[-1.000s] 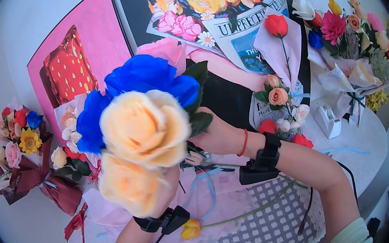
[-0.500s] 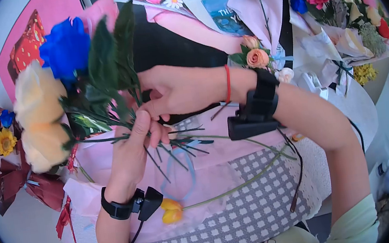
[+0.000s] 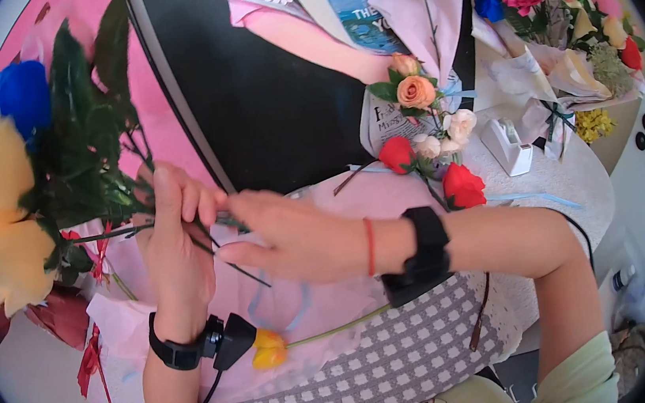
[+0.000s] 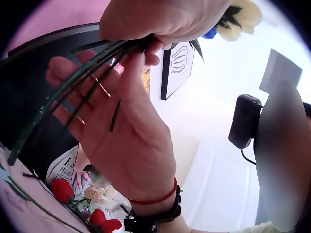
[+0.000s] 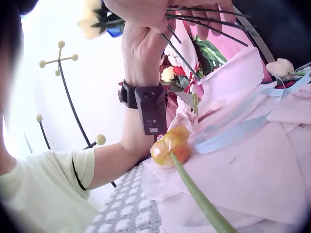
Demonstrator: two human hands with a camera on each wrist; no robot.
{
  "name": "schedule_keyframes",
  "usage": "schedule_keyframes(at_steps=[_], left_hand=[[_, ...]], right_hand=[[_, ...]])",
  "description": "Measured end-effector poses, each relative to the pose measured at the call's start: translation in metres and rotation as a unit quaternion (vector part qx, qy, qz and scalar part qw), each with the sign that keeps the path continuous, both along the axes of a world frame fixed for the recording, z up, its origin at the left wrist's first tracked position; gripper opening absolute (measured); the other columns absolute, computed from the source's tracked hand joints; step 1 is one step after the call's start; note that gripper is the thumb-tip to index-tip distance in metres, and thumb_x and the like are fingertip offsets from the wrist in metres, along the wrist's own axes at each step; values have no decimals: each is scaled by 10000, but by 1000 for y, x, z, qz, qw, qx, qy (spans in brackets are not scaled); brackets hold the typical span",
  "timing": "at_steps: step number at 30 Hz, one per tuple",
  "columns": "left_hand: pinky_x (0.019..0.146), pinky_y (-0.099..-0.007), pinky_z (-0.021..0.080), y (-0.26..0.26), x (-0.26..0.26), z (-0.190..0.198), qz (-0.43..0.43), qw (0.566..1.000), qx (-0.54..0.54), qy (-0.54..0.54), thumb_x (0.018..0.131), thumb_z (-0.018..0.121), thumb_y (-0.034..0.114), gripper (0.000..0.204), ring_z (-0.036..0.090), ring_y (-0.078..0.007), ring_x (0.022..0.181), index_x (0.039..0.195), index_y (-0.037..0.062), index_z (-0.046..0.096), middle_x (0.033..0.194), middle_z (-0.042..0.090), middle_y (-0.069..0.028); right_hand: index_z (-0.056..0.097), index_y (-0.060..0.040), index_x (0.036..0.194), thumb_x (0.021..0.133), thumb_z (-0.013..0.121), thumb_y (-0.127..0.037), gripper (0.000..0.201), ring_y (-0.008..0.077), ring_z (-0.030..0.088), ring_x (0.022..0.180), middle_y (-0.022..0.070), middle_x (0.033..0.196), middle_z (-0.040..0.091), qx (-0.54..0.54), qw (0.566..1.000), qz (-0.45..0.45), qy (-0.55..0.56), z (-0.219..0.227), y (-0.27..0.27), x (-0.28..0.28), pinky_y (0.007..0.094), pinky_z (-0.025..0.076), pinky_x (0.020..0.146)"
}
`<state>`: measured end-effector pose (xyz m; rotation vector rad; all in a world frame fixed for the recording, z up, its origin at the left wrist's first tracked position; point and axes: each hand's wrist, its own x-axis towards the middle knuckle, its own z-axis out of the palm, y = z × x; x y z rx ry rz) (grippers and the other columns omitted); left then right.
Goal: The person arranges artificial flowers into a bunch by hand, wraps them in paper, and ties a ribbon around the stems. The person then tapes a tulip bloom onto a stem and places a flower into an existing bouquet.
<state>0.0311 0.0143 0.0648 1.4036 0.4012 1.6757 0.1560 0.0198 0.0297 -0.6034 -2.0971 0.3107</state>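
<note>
My left hand (image 3: 175, 250) grips a bunch of artificial flowers by their stems, tilted so that the blooms lean to the far left. The bunch shows cream roses (image 3: 6, 249), a blue rose (image 3: 20, 99) and large dark green leaves (image 3: 75, 126). Bare green stems (image 4: 63, 92) stick out past the left hand in the left wrist view. My right hand (image 3: 294, 232) is beside these stem ends, fingers extended and palm toward them. Below the hands, a yellow tulip (image 3: 269, 349) lies on pink wrapping paper (image 3: 324, 281).
Red roses (image 3: 462, 185) and peach roses (image 3: 415, 92) lie at the table's right side, near a white tape dispenser (image 3: 506, 147). Behind it stands a wrapped bouquet (image 3: 560, 55). A light blue ribbon (image 5: 238, 128) curls over the paper. A grey checked cloth (image 3: 403, 351) covers the front edge.
The bunch has swung from in front of the head camera to the far left, stems now toward the right. My right hand has come off the flowers and moved down beside the stem ends.
</note>
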Motion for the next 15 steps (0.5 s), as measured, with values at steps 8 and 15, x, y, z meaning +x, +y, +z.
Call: schedule_keyframes(at_steps=[8,15], left_hand=[[411,-220,346,-8,-1,-7,42,998,-6,36,898,483,210,207,302,-51,389,773,103,358,640,382,3],[447,-234,407,2,-3,-12,43,998,-25,38,877,518,201,239,385,-81,411,744,120,337,649,428,-18]], right_hand=[[483,54,919,842,471,-238,302,292,538,533,176,582,515,-131,978,149,66,-18,1,-13,386,409,521],[505,20,775,822,486,-251,276,239,501,508,162,549,470,-138,985,87,63,-23,6,-17,352,384,500]])
